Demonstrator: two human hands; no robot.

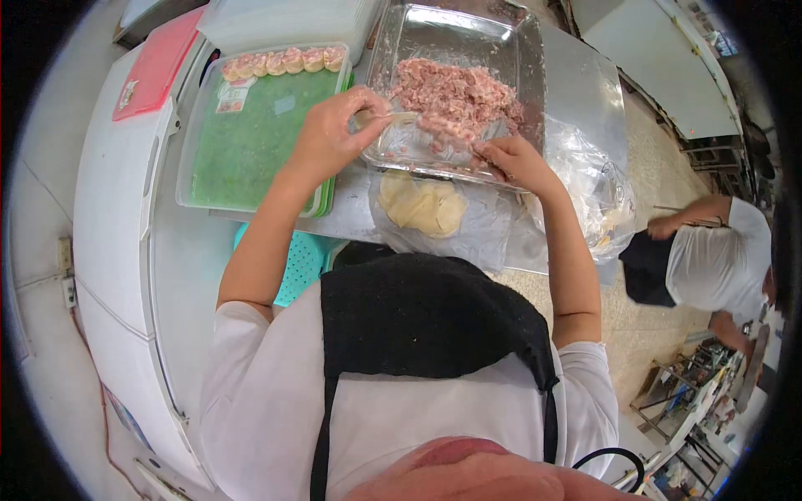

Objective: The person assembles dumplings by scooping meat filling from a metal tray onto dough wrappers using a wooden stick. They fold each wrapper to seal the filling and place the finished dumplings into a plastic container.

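While the left hand [332, 134] pinches a thin wrapper [364, 122] and the right hand [518, 162] grips a blurred tool [455, 132], too much meat [451, 87] could split the wrapper.

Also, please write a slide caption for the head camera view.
Left hand and right hand at a metal tray of minced meat, beside a row of filled dumplings on green plastic.

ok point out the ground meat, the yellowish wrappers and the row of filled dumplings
ground meat [469, 88]: head view, middle of the mound
yellowish wrappers [428, 209]: head view, middle of the pile
row of filled dumplings [292, 61]: head view, one dumpling near the row's middle
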